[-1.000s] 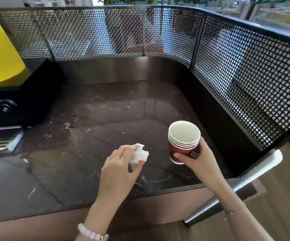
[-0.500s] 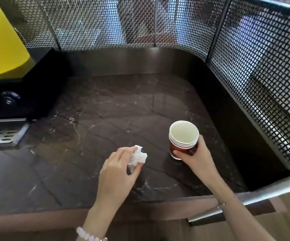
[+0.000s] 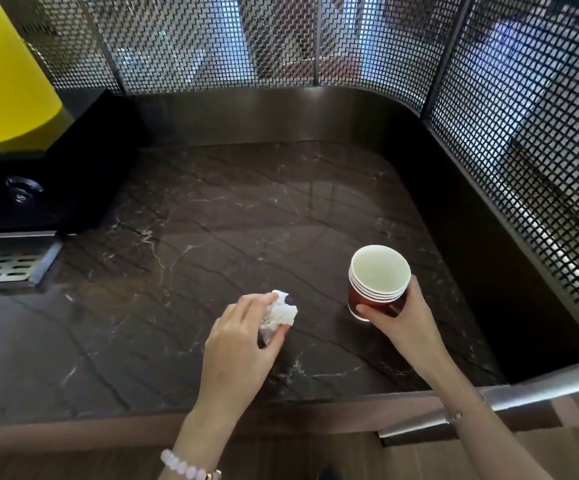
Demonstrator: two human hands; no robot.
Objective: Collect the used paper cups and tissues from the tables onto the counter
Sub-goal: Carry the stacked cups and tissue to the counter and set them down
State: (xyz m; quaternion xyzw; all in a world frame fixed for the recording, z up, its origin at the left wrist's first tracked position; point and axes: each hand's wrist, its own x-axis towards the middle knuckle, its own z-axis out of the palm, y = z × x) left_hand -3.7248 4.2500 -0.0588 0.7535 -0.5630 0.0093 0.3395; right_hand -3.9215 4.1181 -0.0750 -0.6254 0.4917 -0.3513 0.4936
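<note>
1. Over the marble surface (image 3: 212,220), near its front edge, my left hand (image 3: 236,344) pinches a crumpled tissue (image 3: 279,313) in its fingers: soft, near weightless; a fingertip hold suffices.
2. My right hand (image 3: 406,323) wraps the lower wall of the nested red paper cups (image 3: 378,282): light, crushable; grip gently.

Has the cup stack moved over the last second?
Yes. The stack of cups, gripped by the right hand, now sits farther in from the front edge of the counter, with its base at or just above the marble.
</note>
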